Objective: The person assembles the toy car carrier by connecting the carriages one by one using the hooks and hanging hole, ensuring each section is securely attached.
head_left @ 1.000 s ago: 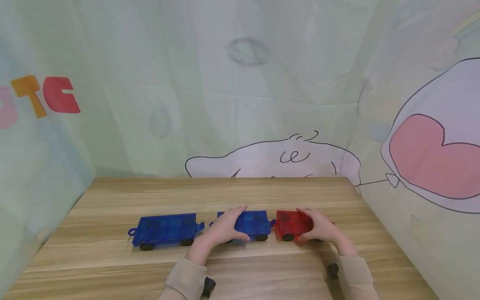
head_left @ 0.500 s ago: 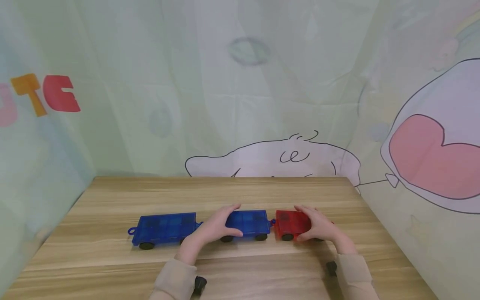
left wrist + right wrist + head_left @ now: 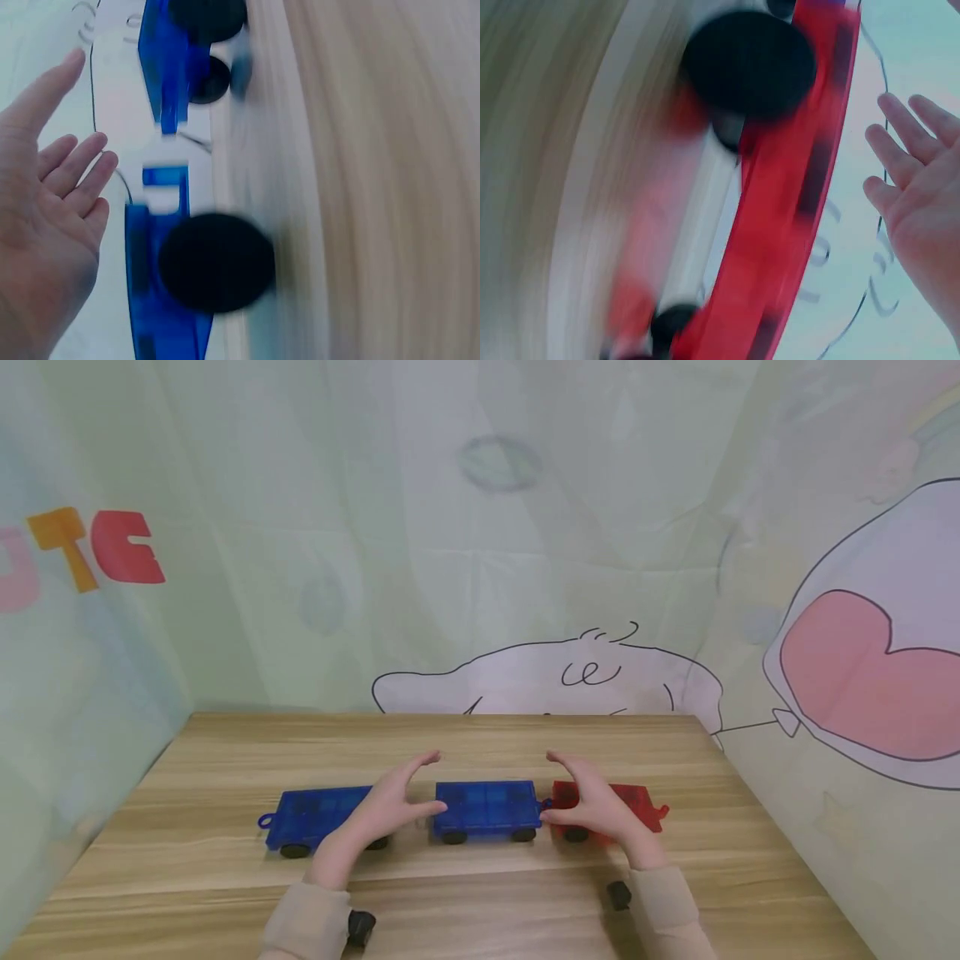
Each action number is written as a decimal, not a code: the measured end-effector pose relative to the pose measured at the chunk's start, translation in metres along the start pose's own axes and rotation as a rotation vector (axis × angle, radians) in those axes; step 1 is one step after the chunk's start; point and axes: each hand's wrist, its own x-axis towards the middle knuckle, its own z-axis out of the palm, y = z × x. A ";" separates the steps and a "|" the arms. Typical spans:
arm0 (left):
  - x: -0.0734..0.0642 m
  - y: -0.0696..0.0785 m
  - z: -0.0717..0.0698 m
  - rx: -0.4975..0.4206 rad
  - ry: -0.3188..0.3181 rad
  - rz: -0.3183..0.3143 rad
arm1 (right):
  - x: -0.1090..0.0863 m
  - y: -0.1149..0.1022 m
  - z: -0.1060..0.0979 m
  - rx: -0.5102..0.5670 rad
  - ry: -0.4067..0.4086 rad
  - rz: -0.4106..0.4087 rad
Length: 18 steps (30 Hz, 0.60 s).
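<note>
Three translucent toy train cars with black wheels stand in a row on the table. My left hand (image 3: 386, 807), fingers spread, hovers over the right end of the left blue train car (image 3: 318, 814). Its fingertips point at the middle blue train car (image 3: 487, 806). My right hand (image 3: 596, 802) is spread above the red train car (image 3: 636, 799), partly hiding it. The middle blue car's hook meets the red car's left end. A space shows between the two blue cars in the left wrist view. Both wrist views show hands (image 3: 56, 225) (image 3: 922, 180) with nothing in them.
The wood-grain table (image 3: 480, 893) reaches to a printed curtain (image 3: 480, 568) at the back and sides. A small black device (image 3: 360, 929) sits at the left cuff, another (image 3: 619, 895) at the right cuff.
My left hand has moved left, off the middle blue car. The right hand has let go of the red car's sides, opened wider and shifted left. The cars have stayed in place.
</note>
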 end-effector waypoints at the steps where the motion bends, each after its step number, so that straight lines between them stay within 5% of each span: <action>1: -0.002 -0.003 -0.004 0.003 0.006 -0.006 | 0.003 -0.004 0.004 0.002 0.002 -0.012; 7: -0.013 -0.019 -0.024 0.043 0.032 -0.057 | 0.020 -0.028 0.030 0.017 -0.052 -0.010; 18: -0.035 -0.038 -0.046 0.086 -0.010 -0.049 | 0.041 -0.046 0.058 -0.094 -0.128 -0.105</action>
